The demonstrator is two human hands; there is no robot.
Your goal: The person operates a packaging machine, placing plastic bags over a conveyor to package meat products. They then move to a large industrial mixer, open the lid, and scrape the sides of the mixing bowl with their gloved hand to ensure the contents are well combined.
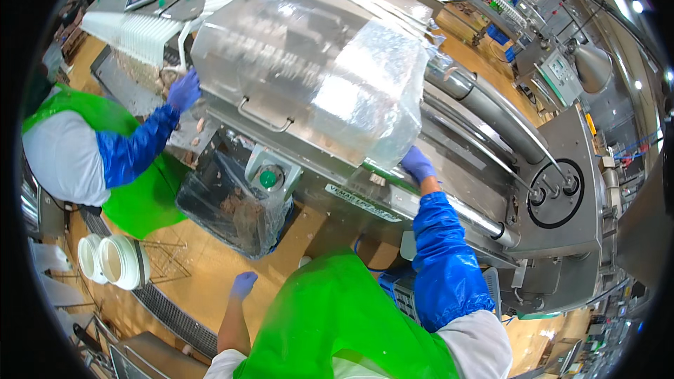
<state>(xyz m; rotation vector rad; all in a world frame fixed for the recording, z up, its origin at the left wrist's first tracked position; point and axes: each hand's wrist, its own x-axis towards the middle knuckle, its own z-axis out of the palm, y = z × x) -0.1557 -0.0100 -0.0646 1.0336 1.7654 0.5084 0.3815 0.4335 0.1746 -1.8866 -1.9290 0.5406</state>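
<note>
My right hand point(418, 164), in a purple glove and blue sleeve cover, is at the right end of the clear machine cover point(263, 63), by the edge of a plastic sheet point(389, 73) draped over it. Its fingers are partly hidden, so a grip cannot be told. Below the hand runs a polished metal rod point(463, 208) of the steel machine. My left hand point(244, 284), gloved in purple, hangs low over the floor, away from the machine, with its fingers curled and nothing visible in it. A metal handle point(263, 118) is fixed on the cover's front.
A co-worker in a green apron point(142, 195) stands at left, a gloved hand point(184, 90) by the cover's left end. A lined bin point(231, 210) holding meat scraps stands below a green button point(268, 179). White buckets point(121, 263) and a floor drain point(174, 316) lie lower left.
</note>
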